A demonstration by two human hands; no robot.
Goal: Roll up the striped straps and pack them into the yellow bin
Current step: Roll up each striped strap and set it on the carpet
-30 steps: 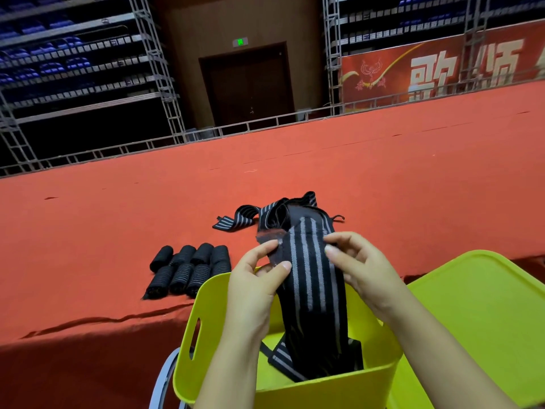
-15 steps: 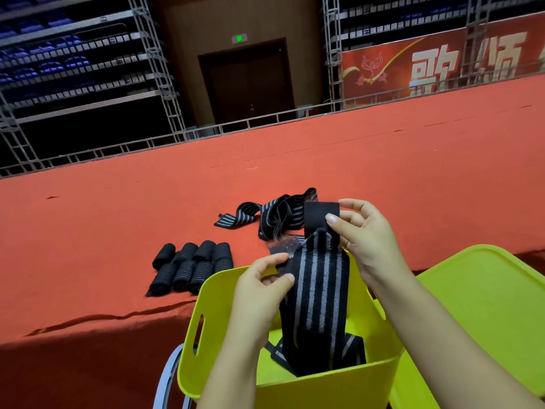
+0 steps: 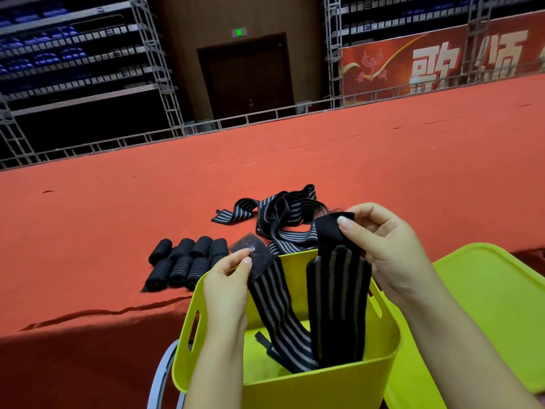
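Here, a row of rolled black straps (image 3: pixel 188 262) and a loose striped heap (image 3: pixel 283 214) lie on your red counter (image 3: pixel 103 216) beyond the yellow plastic bin (image 3: pixel 295 391). Your left hand (image 3: pixel 227 286) pinches one end of the black grey-striped strap (image 3: pixel 336 305), your right hand (image 3: pixel 386 249) the other; they've parted since, and its middle sags into the bin.

seven rolled straps (image 3: pixel 184 262), one yellow bin (image 3: pixel 283 388) — two hands (image 3: pixel 228 286)
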